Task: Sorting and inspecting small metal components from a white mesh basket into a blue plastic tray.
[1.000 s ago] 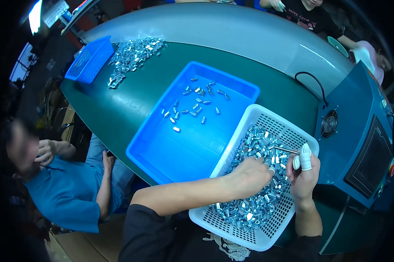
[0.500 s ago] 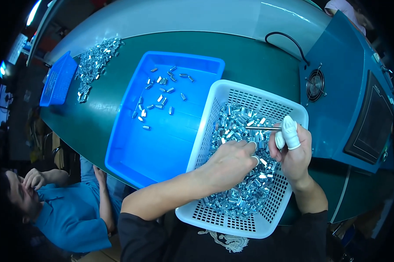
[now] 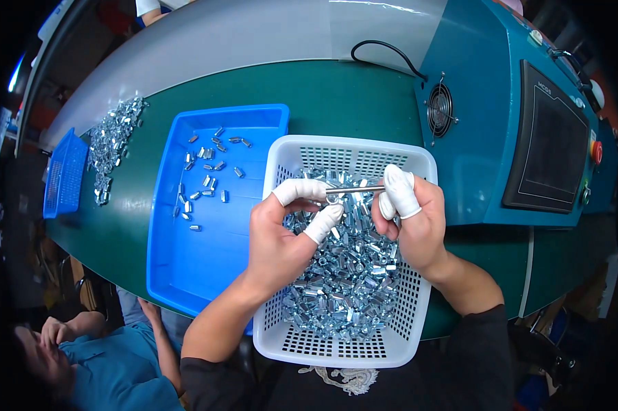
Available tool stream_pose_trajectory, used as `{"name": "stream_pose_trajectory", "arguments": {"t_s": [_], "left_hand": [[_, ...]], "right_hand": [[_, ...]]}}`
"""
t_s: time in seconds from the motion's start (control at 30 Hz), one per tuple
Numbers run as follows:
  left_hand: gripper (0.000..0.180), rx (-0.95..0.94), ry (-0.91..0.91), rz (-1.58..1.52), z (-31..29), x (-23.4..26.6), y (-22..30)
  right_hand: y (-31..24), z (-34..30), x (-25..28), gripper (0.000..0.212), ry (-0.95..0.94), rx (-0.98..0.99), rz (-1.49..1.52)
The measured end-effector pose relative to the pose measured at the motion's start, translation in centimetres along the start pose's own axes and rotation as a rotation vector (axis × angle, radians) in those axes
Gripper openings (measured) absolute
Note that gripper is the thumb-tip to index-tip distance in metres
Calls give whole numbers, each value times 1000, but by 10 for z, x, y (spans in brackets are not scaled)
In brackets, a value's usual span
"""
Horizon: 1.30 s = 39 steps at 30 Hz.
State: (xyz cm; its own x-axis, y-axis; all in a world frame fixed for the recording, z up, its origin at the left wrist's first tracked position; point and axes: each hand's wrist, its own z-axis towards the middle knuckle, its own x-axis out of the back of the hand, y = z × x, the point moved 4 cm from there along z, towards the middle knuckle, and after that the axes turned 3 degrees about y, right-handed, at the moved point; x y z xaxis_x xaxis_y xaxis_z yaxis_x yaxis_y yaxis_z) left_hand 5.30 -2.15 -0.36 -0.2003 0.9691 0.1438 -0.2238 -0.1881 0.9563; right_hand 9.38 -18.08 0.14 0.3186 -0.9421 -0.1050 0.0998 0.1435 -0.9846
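Note:
Over the white perforated basket (image 3: 418,154), my right hand (image 3: 418,222) pinches a thin metal rod (image 3: 364,190) that points left. White finger cots cover its thumb and forefinger. My left hand (image 3: 278,233), with cots on the same two fingers, is closed at the rod's left end. A shiny small metal hex piece (image 3: 333,198) shows between its fingertips, touching or nearly touching the rod; which I cannot tell. Below both hands, a heap of similar hex metal pieces (image 3: 350,288) fills the middle of the basket.
A blue tray (image 3: 165,233) with several scattered hex pieces stands left of the basket. Farther left are a pile of metal pieces (image 3: 113,137) and a small blue basket (image 3: 65,175). A teal machine (image 3: 480,89) with a screen stands right. A seated person (image 3: 120,363) is at lower left.
My left hand has risen from the heap to the rod's end, now with a small hex piece at its fingertips. My right hand still holds the rod. The whole view has shifted.

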Motion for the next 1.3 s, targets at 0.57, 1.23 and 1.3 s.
{"name": "stream_pose_trajectory", "arguments": {"t_s": [0.57, 1.23, 1.3], "left_hand": [[28, 66, -79, -291, 7, 20, 8], [21, 243, -260, -211, -1, 12, 8], [21, 216, -244, -322, -3, 9, 7]], "right_hand": [[0, -4, -3, 32, 31, -34, 75], [3, -8, -8, 36, -38, -147, -80], [4, -10, -10, 35, -50, -157, -59]]}}
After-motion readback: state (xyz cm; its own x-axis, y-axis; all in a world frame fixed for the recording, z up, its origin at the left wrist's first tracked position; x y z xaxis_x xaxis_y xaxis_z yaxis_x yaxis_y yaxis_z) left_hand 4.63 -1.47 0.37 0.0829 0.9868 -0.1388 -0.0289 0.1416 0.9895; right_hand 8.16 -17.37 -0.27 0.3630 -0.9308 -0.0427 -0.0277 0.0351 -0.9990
